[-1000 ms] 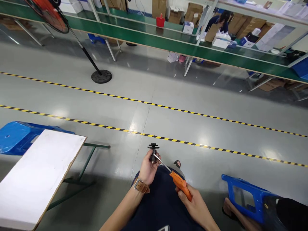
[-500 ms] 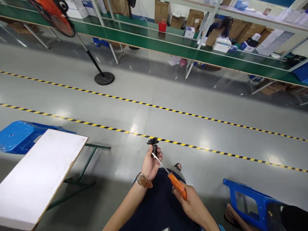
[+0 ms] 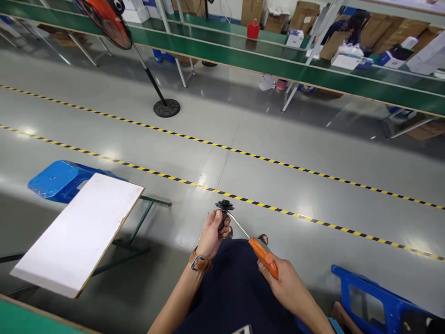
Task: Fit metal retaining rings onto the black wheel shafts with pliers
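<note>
Left hand, fingers clamped on a small black flanged part, holds it upright above the lap. Right hand, fingers closed around an orange-handled screwdriver, sets the metal tip against the part. White board stands well left.

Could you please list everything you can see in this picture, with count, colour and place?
small part: one, black, held up in the left hand over the lap
screwdriver: one, orange handle, metal shaft, tip at the small part
board: one, white, on a green frame, lower left
stools: two, blue, one behind the board, one lower right
fan: one, orange, on a black stand, upper left
floor tape: two lines, yellow and black, across the grey floor
conveyor bench: one, green, along the top
cartons: several, brown, behind the bench
left hand: one, brown-strapped watch at the wrist
right hand: one, grips the screwdriver handle
</note>
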Available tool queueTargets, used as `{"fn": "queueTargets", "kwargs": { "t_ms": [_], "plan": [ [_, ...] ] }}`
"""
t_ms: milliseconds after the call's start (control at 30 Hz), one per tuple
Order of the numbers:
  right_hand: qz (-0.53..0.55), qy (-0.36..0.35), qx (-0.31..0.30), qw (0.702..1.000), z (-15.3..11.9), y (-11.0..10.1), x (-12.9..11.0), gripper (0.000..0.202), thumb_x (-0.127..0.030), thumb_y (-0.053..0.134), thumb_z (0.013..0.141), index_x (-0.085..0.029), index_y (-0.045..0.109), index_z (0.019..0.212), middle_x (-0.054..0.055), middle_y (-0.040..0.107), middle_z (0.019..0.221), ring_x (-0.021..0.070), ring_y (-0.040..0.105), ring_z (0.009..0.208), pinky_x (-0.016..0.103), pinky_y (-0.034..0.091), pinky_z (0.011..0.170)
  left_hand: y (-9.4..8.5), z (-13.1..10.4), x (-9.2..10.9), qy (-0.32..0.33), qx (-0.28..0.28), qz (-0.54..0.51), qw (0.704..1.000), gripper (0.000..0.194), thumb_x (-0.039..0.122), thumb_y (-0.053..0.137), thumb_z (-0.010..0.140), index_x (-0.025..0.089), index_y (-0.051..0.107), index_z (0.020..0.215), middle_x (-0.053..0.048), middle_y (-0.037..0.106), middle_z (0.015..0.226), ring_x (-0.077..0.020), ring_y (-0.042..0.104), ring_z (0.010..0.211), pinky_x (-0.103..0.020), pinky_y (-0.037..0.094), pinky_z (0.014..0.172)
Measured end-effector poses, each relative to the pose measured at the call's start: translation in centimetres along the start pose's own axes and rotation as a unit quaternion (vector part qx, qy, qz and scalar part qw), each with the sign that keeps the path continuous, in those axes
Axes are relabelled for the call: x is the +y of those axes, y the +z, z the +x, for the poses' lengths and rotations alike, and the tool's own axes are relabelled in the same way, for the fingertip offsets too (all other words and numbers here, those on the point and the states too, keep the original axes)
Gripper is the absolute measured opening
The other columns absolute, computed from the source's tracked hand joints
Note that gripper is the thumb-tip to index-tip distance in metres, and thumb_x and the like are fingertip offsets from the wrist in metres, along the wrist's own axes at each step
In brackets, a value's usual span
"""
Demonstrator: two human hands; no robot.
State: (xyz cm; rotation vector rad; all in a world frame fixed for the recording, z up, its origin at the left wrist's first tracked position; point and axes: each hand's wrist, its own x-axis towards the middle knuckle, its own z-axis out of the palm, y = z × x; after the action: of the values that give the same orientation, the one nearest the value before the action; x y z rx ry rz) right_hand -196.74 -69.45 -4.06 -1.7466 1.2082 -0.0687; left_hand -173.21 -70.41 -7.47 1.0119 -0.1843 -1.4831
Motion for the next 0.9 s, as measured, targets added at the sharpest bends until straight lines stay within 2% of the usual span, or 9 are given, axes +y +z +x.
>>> {"fn": "queueTargets", "kwargs": {
  "t_ms": [167, 433, 533, 633, 900],
  "plan": [
    [-0.002, 0.001, -0.021, 1.0, 0.0, -0.4, -0.3, 0.039, -0.055, 0.039, 0.1, -0.024, 0.055, 0.082, 0.001, 0.061, 0.075, 0.0193, 0.054, 0.068, 0.031, 0.043, 0.066, -0.3, -0.3, 0.2, 0.001, 0.016, 0.03, 0.999, 0.054, 0.059, 0.076, 0.078, 0.021, 0.039, 0.082, 0.008, 0.048, 0.067, 0.0002, 0.027, 0.045, -0.014, 0.024, 0.045],
    [-0.023, 0.002, -0.038, 0.999, 0.3, -1.5, -0.9, 0.035, -0.05, 0.042, 0.099, -0.024, 0.064, 0.091, 0.002, 0.068, 0.081, 0.0213, 0.061, 0.073, 0.032, 0.044, 0.067, -0.6, -0.5, 0.3, 0.018, 0.025, 0.083, 0.996, 0.051, 0.063, 0.072, 0.08, 0.022, 0.041, 0.086, 0.008, 0.049, 0.066, -0.0022, 0.036, 0.046, -0.014, 0.026, 0.045],
    [-0.011, -0.008, -0.035, 0.999, 0.4, -1.4, -0.9, 0.035, -0.049, 0.042, 0.099, -0.024, 0.066, 0.098, 0.002, 0.069, 0.085, 0.0215, 0.062, 0.076, 0.033, 0.046, 0.071, -0.5, -0.4, 0.2, 0.037, 0.029, 0.084, 0.995, 0.054, 0.064, 0.073, 0.078, 0.023, 0.04, 0.085, 0.008, 0.049, 0.066, -0.0023, 0.035, 0.045, -0.015, 0.027, 0.044],
    [-0.006, 0.002, -0.024, 1.0, 0.5, -0.9, -0.9, 0.035, -0.049, 0.043, 0.098, -0.024, 0.068, 0.101, 0.001, 0.068, 0.078, 0.0207, 0.061, 0.071, 0.032, 0.046, 0.067, -0.6, -0.2, 0.2, 0.061, 0.028, 0.081, 0.994, 0.053, 0.063, 0.074, 0.078, 0.022, 0.04, 0.084, 0.008, 0.048, 0.065, -0.0018, 0.032, 0.045, -0.015, 0.026, 0.045],
    [0.034, 0.02, -0.048, 0.998, 0.7, -0.1, -1.3, 0.037, -0.05, 0.043, 0.097, -0.023, 0.062, 0.08, 0.003, 0.069, 0.079, 0.0207, 0.064, 0.074, 0.033, 0.047, 0.071, -1.0, 0.0, 0.2, 0.075, 0.029, 0.091, 0.993, 0.049, 0.061, 0.069, 0.083, 0.023, 0.039, 0.085, 0.008, 0.047, 0.066, -0.0016, 0.031, 0.046, -0.014, 0.021, 0.045]
  ]
}}
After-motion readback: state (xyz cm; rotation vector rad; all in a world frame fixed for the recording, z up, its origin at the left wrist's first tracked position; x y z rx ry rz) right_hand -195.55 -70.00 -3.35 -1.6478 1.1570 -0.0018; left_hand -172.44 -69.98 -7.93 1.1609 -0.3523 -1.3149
